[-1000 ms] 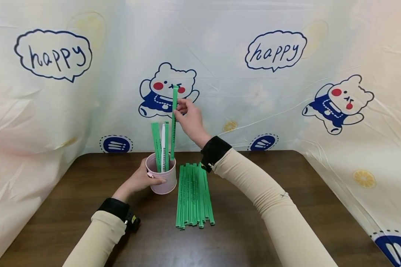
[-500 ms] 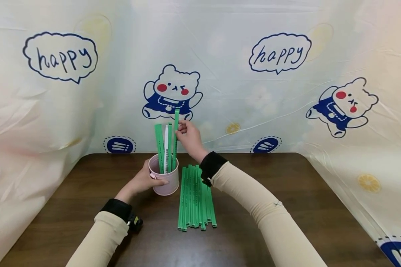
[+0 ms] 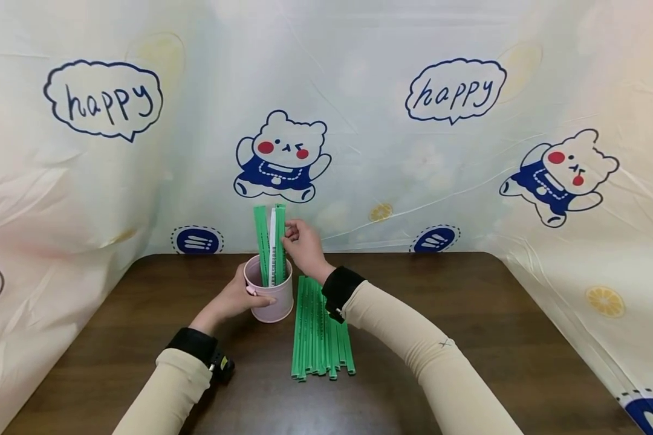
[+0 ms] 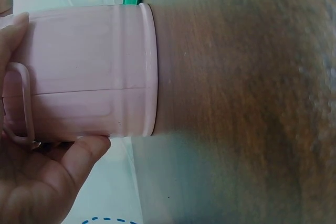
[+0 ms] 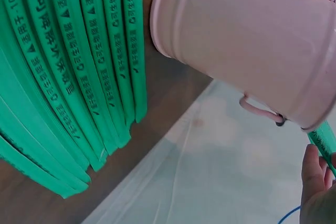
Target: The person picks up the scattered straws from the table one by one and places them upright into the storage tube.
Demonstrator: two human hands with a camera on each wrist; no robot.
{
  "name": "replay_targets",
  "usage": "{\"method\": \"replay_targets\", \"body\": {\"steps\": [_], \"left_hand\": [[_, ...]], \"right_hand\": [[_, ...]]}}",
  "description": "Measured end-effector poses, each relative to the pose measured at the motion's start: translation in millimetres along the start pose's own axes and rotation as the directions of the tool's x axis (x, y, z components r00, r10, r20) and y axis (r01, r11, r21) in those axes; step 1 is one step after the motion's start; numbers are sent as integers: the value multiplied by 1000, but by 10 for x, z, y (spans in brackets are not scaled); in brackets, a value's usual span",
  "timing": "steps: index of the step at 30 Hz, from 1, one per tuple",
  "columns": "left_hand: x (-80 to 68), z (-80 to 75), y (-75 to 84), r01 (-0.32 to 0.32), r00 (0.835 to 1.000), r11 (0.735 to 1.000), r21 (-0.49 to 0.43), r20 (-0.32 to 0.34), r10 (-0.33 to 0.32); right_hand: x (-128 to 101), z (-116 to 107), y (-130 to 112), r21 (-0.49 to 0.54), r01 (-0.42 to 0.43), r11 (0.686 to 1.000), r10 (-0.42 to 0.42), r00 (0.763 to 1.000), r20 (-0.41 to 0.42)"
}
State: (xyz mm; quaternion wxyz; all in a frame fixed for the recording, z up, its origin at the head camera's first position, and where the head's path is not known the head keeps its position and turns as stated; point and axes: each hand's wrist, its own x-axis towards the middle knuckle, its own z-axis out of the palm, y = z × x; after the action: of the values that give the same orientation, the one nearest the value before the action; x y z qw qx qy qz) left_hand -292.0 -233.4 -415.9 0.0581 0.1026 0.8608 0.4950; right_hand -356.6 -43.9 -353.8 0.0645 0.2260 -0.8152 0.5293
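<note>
Behind the dark wooden table [image 3: 468, 314] hung a bear-print cloth, and while your left hand [image 3: 234, 296] curled round the pink cup [image 3: 272, 299], your right hand [image 3: 303, 244] pinched a green strip [image 3: 280, 241] standing in that cup—best released gently, cup steadied.

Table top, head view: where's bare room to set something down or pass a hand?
Free: the wood right of the pile of green strips out to the table edge, the left part beyond the left hand, and the near edge between the sleeves. Crowded: the centre, where the pink cup, right hand and strips bunch together.
</note>
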Motion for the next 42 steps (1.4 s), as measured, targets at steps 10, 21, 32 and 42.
{"method": "replay_targets", "body": {"steps": [10,21,32,42], "left_hand": [[7,78,-6,-2,1000,1000,-12,20,2],[20,26,29,-9,1000,1000,5,8,9],[26,-22,19,14,1000,1000,21,10,-14],[10,14,16,39,999,999,15,6,-39]], "right_hand": [[-87,26,80,-14,-2,1000,2,1000,1],[3,-236,69,-5,-44,999,44,999,13],[65,-657,941,-156,-84,984,101,990,101],[-293,-774,1084,-297,-269,916,318,939,129]]}}
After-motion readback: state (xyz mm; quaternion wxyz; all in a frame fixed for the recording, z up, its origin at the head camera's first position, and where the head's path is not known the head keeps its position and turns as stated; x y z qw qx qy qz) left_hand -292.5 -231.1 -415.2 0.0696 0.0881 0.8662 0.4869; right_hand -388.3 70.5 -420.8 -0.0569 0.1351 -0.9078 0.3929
